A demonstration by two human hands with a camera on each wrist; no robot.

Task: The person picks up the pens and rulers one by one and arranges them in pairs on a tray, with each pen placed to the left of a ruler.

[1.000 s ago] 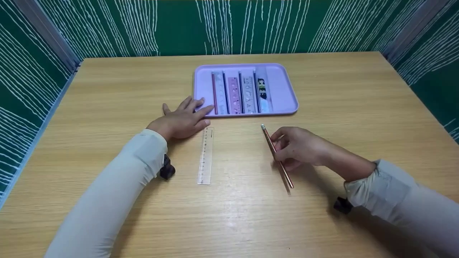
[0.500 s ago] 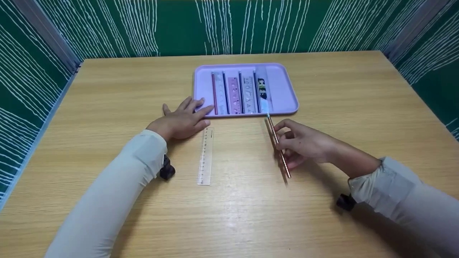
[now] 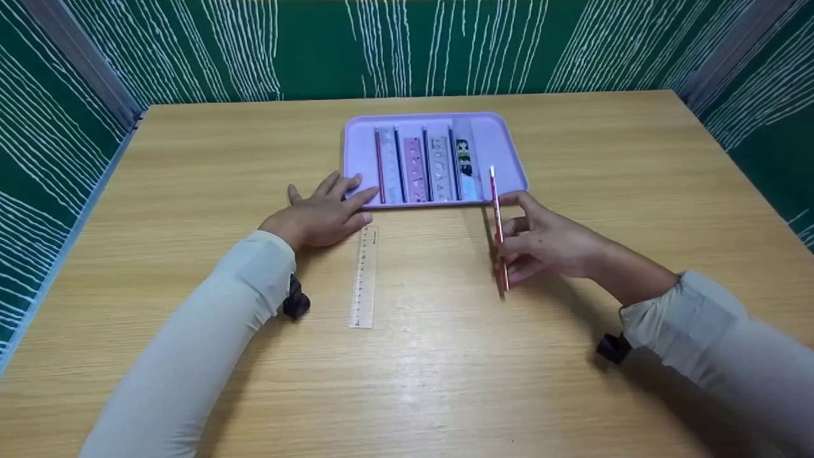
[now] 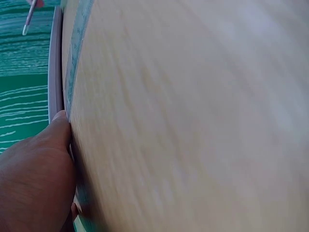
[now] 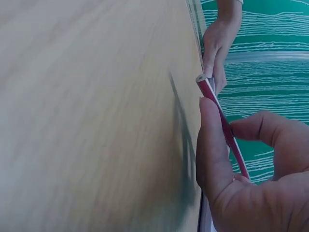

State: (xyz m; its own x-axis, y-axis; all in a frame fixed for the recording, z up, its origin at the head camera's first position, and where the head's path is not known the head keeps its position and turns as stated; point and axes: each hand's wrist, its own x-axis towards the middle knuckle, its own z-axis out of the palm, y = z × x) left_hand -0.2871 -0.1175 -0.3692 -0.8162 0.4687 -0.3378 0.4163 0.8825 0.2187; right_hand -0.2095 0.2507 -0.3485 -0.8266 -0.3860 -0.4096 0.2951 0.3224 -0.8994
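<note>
My right hand (image 3: pixel 550 245) pinches a red pencil (image 3: pixel 495 203) between thumb and fingers. The pencil's white-tipped end reaches over the front right part of a purple tray (image 3: pixel 505 140), and its other end points toward me above the table. In the right wrist view the red pencil (image 5: pixel 219 111) shows its flat, unsharpened end. My left hand (image 3: pixel 321 213) lies with fingers spread at the tray's front left corner, fingertips on the rim. A clear ruler (image 3: pixel 364 280) lies on the table just in front of the left hand.
Inside the tray, a red pencil (image 3: pixel 380 165), several dark pencils, a pink ruler (image 3: pixel 416 170), a clear stencil ruler (image 3: pixel 440 166) and a ruler with dark cartoon pictures (image 3: pixel 465 159) lie side by side. A green wall with white streaks (image 3: pixel 318 51) stands behind the wooden table (image 3: pixel 254 381).
My right hand has moved away from me, carrying the pencil from the open table to above the tray's front edge, and the pencil has turned more upright in view. The left hand stays put.
</note>
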